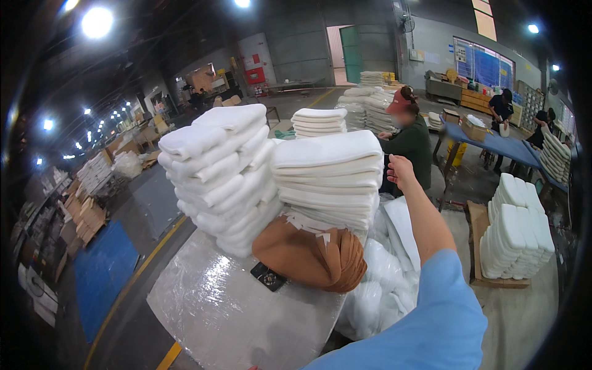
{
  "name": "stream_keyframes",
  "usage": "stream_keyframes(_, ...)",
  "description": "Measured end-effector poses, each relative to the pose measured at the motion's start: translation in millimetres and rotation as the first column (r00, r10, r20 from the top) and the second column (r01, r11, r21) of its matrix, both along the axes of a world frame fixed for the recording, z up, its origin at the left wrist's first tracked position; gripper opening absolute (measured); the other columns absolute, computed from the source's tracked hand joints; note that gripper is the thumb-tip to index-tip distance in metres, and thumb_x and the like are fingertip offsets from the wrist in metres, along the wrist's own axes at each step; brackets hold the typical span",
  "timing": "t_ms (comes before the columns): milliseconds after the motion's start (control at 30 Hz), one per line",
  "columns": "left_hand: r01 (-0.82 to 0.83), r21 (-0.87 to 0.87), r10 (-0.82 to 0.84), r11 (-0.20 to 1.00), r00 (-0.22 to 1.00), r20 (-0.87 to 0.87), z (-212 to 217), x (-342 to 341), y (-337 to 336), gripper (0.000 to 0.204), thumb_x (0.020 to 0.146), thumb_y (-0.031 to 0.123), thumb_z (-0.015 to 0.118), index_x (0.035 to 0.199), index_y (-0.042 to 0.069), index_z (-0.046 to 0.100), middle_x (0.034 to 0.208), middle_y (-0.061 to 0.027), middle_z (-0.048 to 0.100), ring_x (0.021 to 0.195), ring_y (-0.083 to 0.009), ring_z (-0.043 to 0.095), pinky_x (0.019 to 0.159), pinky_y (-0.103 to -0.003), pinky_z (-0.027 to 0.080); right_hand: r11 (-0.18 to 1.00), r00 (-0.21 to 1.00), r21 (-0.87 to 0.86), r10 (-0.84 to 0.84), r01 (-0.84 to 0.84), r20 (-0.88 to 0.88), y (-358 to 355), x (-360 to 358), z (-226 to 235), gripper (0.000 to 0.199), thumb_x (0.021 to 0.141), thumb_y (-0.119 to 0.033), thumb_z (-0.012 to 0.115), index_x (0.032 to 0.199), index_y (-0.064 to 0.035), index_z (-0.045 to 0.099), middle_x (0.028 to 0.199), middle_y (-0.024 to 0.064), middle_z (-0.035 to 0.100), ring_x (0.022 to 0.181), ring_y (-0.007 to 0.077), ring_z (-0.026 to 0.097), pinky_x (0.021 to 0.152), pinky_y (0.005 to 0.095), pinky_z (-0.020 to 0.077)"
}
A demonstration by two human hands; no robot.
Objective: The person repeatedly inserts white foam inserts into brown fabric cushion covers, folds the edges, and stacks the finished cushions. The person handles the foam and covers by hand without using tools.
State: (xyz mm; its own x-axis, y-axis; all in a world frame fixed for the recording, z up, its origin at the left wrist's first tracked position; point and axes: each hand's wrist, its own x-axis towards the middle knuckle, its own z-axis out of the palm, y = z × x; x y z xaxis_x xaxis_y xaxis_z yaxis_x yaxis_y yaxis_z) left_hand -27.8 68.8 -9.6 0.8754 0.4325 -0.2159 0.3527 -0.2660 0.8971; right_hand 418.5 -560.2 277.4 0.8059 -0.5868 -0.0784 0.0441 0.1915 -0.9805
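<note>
- Head view, widest first: your table (216,308) is wrapped in shiny clear plastic film and carries everything your hand is near.
- On its far side sit two stacks of folded white towels — the left stack (219,176) leans and looks loosely rolled, while the right stack (330,179) is flat and squared.
- In front of the right stack lies a bundle of brown cloth (308,256), touching the stack's base, with a small dark object (268,276) just beside it on the film.
- Clear bags of white goods (385,277) are heaped below the table's right edge, under your forearm.
- Your right hand (401,172) is raised at the right stack's far right side, just beside its upper layers; the fingers curl loosely together, and you can't tell from here whether they grip a towel.
- Your left hand is out of sight.
- Behind the stacks a person in a red cap (407,132) stands at more towel piles.
</note>
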Motion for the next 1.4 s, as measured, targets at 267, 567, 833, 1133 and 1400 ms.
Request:
stream_keyframes(267, -0.066, -0.022, 0.063, 0.998, 0.991, -0.118, -25.4, 13.3, -52.3, 0.028, 0.104, 0.021, 0.07, 0.127, 0.005, 0.07, 0.101, -0.0085, 0.075, 0.089, -0.0148, 0.068, 0.075, -0.03, 0.057, 0.984, 0.973, -0.134, -0.143, 0.12, -0.181, -25.4, 134.5, 9.7, 0.039, 0.093, -0.041, 0.078, 0.113, -0.0097, 0.068, 0.102, 0.0068, 0.061, 0.077, 0.0213, 0.055, 0.058, 0.0401, 0.0425)
stream_keyframes(567, -0.128, 0.014, 0.129, 0.992, 0.988, -0.089, 2.6, 17.4, -69.1, 0.028, 0.103, 0.02, 0.07, 0.127, 0.006, 0.07, 0.102, -0.0095, 0.075, 0.088, -0.0164, 0.069, 0.075, -0.032, 0.057, 0.895, 0.949, 0.315, 0.299, -0.315, 0.099, 6.5, 146.6, 66.6, 0.07, 0.085, -0.038, 0.087, 0.141, -0.0063, 0.058, 0.138, 0.0132, 0.065, 0.122, 0.0322, 0.065, 0.101, 0.0567, 0.0484)
stream_keyframes(833, -0.044, 0.063, 0.039, 0.997, 0.996, 0.084, -25.9, 6.9, -60.6, 0.03, 0.1, 0.02, 0.073, 0.128, 0.008, 0.071, 0.105, -0.0106, 0.075, 0.09, -0.0203, 0.069, 0.078, -0.035, 0.056, 0.921, 0.929, 0.18, 0.308, -0.345, 0.203, 39.6, 83.0, 54.3, 0.054, 0.086, -0.006, 0.072, 0.138, -0.002, 0.056, 0.128, 0.0156, 0.066, 0.115, 0.0338, 0.066, 0.099, 0.0529, 0.0538)
stream_keyframes(1133, 0.025, -0.339, 0.027, 0.941, 0.989, 0.148, 73.7, 46.4, 8.3, 0.044, 0.111, 0.028, 0.056, 0.143, -0.001, 0.058, 0.122, -0.0131, 0.072, 0.105, -0.0191, 0.069, 0.09, -0.031, 0.054, 0.926, 0.91, 0.179, 0.265, -0.333, 0.319, 136.4, -182.8, -27.3, 0.062, 0.081, -0.006, 0.067, 0.141, 0.0018, 0.054, 0.128, 0.0156, 0.065, 0.116, 0.0307, 0.066, 0.103, 0.0449, 0.0559)
stream_keyframes(1400, -0.196, -0.576, 0.094, 0.794, 0.975, -0.203, 56.5, -7.0, 117.0, 0.067, 0.113, 0.049, 0.042, 0.153, -0.005, 0.047, 0.145, -0.0167, 0.06, 0.128, -0.0259, 0.06, 0.108, -0.04, 0.047, 0.76, 0.847, 0.553, 0.503, -0.34, -0.171, 303.1, -438.6, -217.0, 0.067, 0.078, -0.001, 0.073, 0.143, -0.005, 0.054, 0.126, 0.012, 0.066, 0.116, 0.0266, 0.066, 0.1, 0.0425, 0.0563)
